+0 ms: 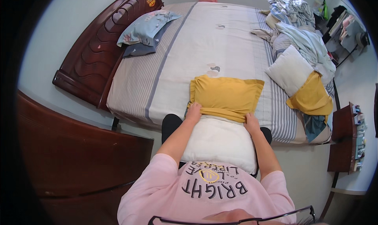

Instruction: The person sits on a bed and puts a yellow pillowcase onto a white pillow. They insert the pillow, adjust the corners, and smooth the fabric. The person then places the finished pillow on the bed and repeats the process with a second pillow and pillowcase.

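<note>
A white pillow (pixel 220 142) lies across my lap, its far part inside a yellow pillowcase (pixel 227 95) that rests on the edge of the bed. My left hand (pixel 252 123) grips the bunched opening of the case at its right corner. At the left corner, my right hand (pixel 194 111) holds the same gathered edge. The near half of the pillow is uncovered. Over on the right side of the bed, a second white pillow (pixel 291 70) sticks partly out of another yellow pillowcase (pixel 313 96).
The bed's striped sheet (pixel 192 56) spreads before me. Blue floral pillows (pixel 144 27) lie by the dark wooden headboard (pixel 97 47). Crumpled bedding (pixel 304 42) is heaped at the far right. A wooden cabinet (pixel 85 148) stands at left, and a shelf with small items (pixel 344 136) at right.
</note>
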Tool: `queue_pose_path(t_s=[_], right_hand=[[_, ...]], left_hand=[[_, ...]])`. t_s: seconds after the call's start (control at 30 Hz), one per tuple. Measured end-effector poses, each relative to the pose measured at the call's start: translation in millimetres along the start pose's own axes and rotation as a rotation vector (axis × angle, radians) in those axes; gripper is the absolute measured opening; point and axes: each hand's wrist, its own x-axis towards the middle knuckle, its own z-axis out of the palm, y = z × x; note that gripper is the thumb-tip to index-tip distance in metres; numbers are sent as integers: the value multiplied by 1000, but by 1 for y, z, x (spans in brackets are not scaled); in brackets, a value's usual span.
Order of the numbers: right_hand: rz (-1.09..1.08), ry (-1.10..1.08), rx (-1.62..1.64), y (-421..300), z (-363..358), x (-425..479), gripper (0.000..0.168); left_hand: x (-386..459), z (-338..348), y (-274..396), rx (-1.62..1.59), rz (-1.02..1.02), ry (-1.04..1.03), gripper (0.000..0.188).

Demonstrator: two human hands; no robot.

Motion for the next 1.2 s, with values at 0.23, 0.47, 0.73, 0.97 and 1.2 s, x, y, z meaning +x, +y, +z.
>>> queue_pose_path(t_s=[0.23,0.47,0.73,0.97,1.2], right_hand=[[4,-38,-71,-37,16,21,32],[112,11,-31,-17,34,12,28],[376,-9,37,-14,30,5,19],[405,22,139,6,49,0,20],[370,-46,127,-12,24,-4,23]], left_hand=[[6,18,-51,-140,-55,127,27],[5,17,-26,-302,-232,-35,25],[-18,16,-29,-277,-193,-87,22],[-34,-11,-13,-165,-4,-103,18],[-41,-15,-12,-10,-1,-233,23]])
